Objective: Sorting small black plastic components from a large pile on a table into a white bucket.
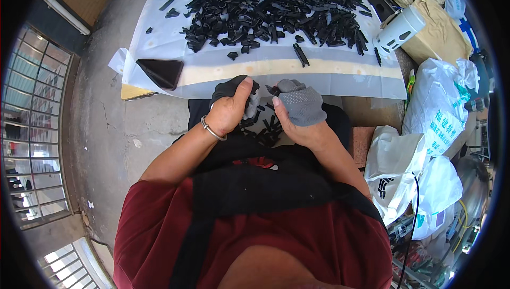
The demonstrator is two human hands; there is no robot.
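Both of my hands are raised over my lap, close together but apart, in fingerless-thumb gloves. My left hand [232, 104], in a black and grey glove with a bracelet at the wrist, is closed with the thumb lying on top; what is inside its fingers is hidden. My right hand [302, 105], in a grey dotted glove, pinches a small black piece [273, 90] between bare thumb and fingers. Beneath them, between my legs, several loose black pieces [270, 129] lie on a pale surface. A large heap of black plastic pieces [265, 10] covers the sheeted table ahead.
The table's white sheet [350, 79] hangs over its near edge. A dark phone [162, 73] lies at the near left corner, a white cup [399, 28] at the right. White bags [433, 105] and a brick [363, 147] crowd my right side. A barred window [37, 129] stands left.
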